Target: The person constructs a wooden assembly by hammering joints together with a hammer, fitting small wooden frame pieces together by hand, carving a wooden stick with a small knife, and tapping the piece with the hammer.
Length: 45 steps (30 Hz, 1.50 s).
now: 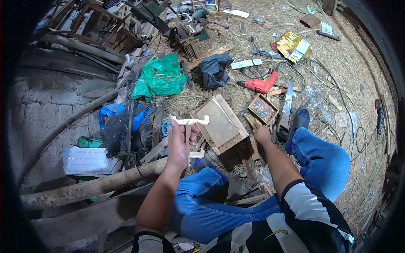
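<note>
we are facing a wooden box [220,122], with a square wooden tray [272,118] lying to its right. at the box's left we are holding up a pale bracket-shaped piece [190,122], our left hand [178,143] pinching it. our right hand [262,134] is sitting near the tray, its grip unclear.

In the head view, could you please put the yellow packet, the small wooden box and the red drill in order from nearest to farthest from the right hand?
From the right hand:
1. Small wooden box, just beyond the hand.
2. Red drill, beyond the box.
3. Yellow packet, farther out and to the right.
</note>
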Each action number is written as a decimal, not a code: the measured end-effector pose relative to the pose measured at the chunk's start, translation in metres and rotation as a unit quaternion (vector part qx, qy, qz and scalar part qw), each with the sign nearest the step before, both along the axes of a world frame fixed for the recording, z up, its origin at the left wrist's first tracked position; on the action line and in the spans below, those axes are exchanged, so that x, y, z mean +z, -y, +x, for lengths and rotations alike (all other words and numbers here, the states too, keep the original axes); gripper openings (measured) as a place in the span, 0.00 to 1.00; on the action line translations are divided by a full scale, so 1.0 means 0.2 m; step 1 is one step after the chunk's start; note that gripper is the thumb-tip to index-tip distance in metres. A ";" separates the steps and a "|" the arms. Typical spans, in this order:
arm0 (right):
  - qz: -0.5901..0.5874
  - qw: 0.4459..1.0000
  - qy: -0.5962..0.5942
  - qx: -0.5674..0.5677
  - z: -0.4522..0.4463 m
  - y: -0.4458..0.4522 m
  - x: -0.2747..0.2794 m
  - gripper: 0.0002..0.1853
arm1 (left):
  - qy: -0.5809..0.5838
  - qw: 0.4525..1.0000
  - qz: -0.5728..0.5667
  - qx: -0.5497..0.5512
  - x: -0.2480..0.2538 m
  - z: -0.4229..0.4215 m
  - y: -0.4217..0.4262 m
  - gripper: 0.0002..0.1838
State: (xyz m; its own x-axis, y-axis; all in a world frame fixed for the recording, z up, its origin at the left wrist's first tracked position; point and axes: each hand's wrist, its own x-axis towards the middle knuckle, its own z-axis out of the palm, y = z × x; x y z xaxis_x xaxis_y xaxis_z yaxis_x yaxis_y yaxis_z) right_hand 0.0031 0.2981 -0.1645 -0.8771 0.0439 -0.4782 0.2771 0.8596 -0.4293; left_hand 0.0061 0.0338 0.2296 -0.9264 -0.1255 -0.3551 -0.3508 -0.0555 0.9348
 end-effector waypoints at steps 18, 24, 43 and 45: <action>-0.403 0.811 -0.364 0.216 -0.29 0.47 2.19 0.14 | 0.026 0.981 0.188 -0.035 0.31 0.15 0.01 0.38; -0.451 0.829 -0.283 0.172 -0.16 0.48 2.23 0.17 | -0.023 0.982 0.159 -0.103 0.38 0.25 0.01 0.27; -0.315 0.820 -0.450 0.159 0.04 0.44 2.34 0.10 | -0.105 0.988 0.073 -0.091 0.38 0.34 -0.07 0.16; -0.321 0.812 -0.464 0.149 0.05 0.45 2.35 0.09 | -0.100 0.988 0.075 -0.088 0.38 0.34 -0.08 0.16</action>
State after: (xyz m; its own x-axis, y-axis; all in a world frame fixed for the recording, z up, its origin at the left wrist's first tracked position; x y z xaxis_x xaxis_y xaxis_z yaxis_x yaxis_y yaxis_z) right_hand 0.0130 0.2086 0.3048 -0.7993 -0.2334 0.5537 -0.6004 0.3467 -0.7206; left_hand 0.0750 0.0493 0.3051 -0.9828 0.0833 -0.1649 -0.1761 -0.1528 0.9725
